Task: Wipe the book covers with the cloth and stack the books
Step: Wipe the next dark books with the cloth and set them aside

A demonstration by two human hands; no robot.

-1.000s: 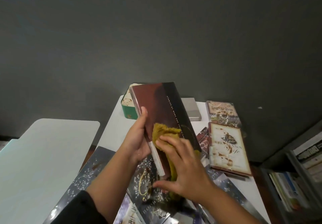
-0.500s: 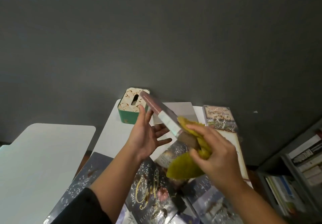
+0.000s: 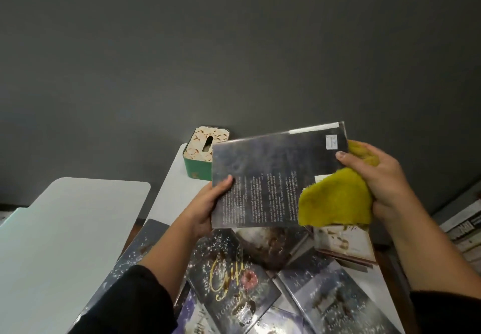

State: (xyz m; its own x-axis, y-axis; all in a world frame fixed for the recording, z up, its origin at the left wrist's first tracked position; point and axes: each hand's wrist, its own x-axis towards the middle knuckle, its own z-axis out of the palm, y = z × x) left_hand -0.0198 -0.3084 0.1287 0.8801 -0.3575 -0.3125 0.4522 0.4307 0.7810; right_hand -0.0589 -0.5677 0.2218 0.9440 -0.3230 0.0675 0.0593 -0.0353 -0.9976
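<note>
1. Both forearms raised off the white table (image 3: 169,193), black sleeves pushed back, reaching forward and up toward the grey wall.
2. Left hand (image 3: 205,203) at the near-left corner of the dark glossy hardback book (image 3: 265,177): thumb laid across the cover, fingers hidden beneath, gripping the edge.
3. Right hand (image 3: 377,177) at the opposite end, thumb pressed on the cover near the white sticker, fingers curled round the fuzzy mustard-yellow cloth (image 3: 335,198).
4. Cloth bunched in that palm, with a broad flap hanging down over the book's near-right corner.
5. Book held in the air between the two hands, back cover with pale printed text facing up, tilted, far edge higher.
6. Below the book, spread flat on the table: several more glossy-jacketed books, among them a dark speckled one with gold script lettering (image 3: 229,289) and a cream-coloured illustrated one (image 3: 343,242) just under the cloth.
7. Behind the held book's far-left corner, a green tissue box with a patterned cream lid (image 3: 203,151), standing at the table's far end.
8. Off to the left, a second pale table top (image 3: 65,229), apart from the first.
9. Far right edge: shelved book spines (image 3: 463,227), too blurred to read.
</note>
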